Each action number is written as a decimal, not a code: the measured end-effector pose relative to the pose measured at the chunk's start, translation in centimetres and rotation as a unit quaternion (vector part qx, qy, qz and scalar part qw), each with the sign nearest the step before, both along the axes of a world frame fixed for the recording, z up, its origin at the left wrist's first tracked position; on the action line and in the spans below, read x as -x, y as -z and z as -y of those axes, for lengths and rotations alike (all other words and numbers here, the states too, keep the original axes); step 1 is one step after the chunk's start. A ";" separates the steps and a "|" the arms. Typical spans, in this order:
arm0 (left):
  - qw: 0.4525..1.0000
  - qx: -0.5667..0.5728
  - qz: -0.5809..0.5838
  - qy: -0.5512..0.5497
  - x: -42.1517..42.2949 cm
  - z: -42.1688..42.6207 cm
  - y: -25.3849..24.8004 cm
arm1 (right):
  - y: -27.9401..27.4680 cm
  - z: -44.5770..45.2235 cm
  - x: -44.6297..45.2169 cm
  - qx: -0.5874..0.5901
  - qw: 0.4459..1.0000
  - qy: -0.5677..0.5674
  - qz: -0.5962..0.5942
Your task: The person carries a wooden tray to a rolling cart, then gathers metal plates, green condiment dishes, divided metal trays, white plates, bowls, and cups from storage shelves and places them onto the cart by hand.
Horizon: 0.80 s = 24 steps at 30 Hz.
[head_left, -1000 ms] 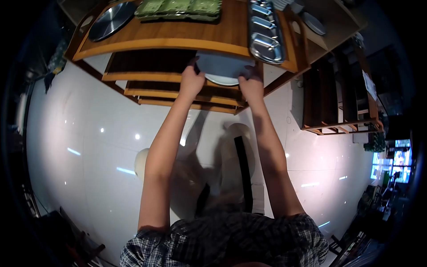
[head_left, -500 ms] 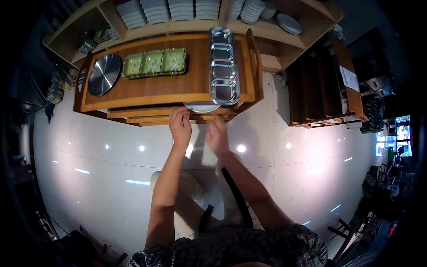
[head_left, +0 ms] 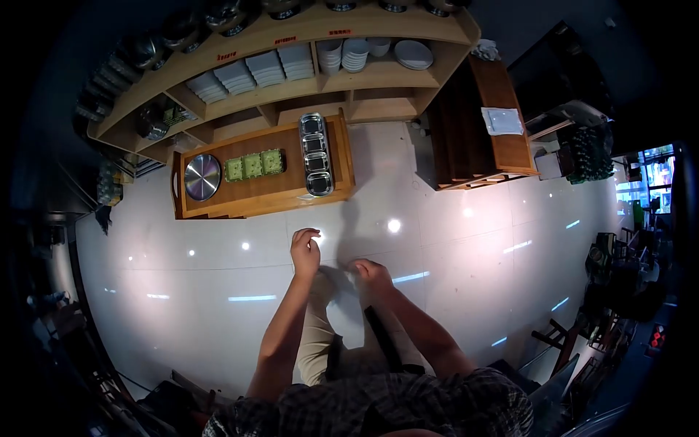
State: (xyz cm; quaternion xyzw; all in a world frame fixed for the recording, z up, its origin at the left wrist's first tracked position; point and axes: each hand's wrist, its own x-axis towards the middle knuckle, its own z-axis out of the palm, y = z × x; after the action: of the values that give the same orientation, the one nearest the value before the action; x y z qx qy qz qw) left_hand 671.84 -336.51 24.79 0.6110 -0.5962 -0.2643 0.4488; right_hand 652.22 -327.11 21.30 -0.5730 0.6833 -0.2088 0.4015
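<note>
Above the floor in front of the cart, my left hand (head_left: 305,252) is raised with its fingers loosely bent toward the right and a gap by the thumb; nothing shows in it. Lower and to the right, my right hand (head_left: 373,274) is loosely curled, and no object shows there either. The two hands are apart and touch nothing. Nearest to them is the wooden cart (head_left: 247,202). On its top lie a round steel lid or plate (head_left: 202,178), a green three-part dish (head_left: 254,165) and a long steel tray with several compartments (head_left: 315,155).
Behind the cart is a wooden shelf unit (head_left: 291,89) with stacked white dishes (head_left: 266,68), bowls (head_left: 354,54) and plates (head_left: 413,54). Metal pots (head_left: 226,16) line its top. A second wooden cabinet (head_left: 495,87) with a white cloth (head_left: 502,121) stands right. Chairs are at lower right.
Both hands have drawn back from the cart's front edge toward my body. My view has moved back, so the cart looks smaller and farther away. The items on its top keep their places.
</note>
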 end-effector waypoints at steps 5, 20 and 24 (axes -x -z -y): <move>0.995 -0.007 0.012 0.096 5.0 -0.4 -5.8 | -9.0 -0.5 4.7 -0.039 0.992 0.096 0.070; 0.977 -0.174 -0.016 0.125 15.1 -1.1 -7.5 | -11.1 -1.0 21.2 0.141 0.973 0.184 -0.007; 0.980 -0.167 0.010 0.113 15.3 1.7 -9.0 | -12.2 2.3 21.8 0.096 0.976 0.190 0.041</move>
State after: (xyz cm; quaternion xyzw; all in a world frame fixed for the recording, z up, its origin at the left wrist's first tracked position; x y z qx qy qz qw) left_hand 656.56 -338.17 33.83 0.6086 -0.6134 -0.4027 0.3020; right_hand 630.45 -329.40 33.46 -0.4598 0.7392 -0.3691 0.3255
